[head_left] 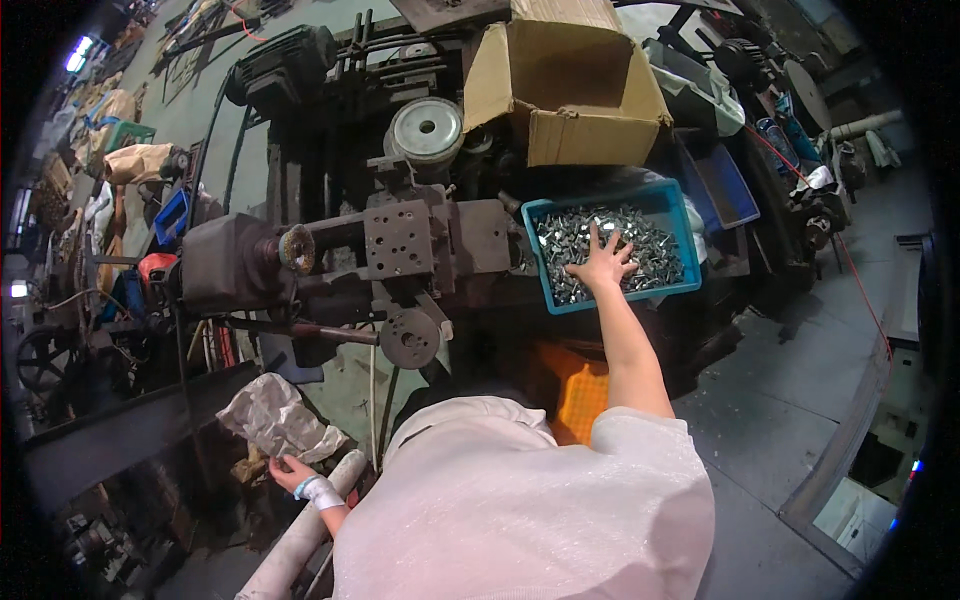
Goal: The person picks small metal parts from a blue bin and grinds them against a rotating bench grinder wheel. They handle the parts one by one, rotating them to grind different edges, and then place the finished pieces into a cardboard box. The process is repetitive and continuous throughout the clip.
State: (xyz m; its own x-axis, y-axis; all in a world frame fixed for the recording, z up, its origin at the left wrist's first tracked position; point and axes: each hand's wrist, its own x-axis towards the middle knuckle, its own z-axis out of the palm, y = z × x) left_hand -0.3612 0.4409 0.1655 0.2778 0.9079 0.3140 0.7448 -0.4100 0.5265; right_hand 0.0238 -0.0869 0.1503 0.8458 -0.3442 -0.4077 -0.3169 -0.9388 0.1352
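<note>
My right hand [603, 268] lies palm down with its fingers spread, on a heap of small shiny metal parts [652, 245] whose exact kind is too small to tell. They fill a teal plastic tray [567, 307] in front of me at the right. Low at the left, my left hand [291, 475] is beside a crumpled whitish plastic sack [277, 415]. Its fingers are drawn together near the tips; what they hold, if anything, is too small to make out. A pale wrap and a light blue band circle the left wrist.
Across the front runs a dark machine with a drilled metal block [398, 240] and a round wheel [427, 130]. An open cardboard box [590, 138] stands behind the tray, a blue bin [735, 190] to its right. Below are an orange crate [582, 400] and a pale pipe [290, 550].
</note>
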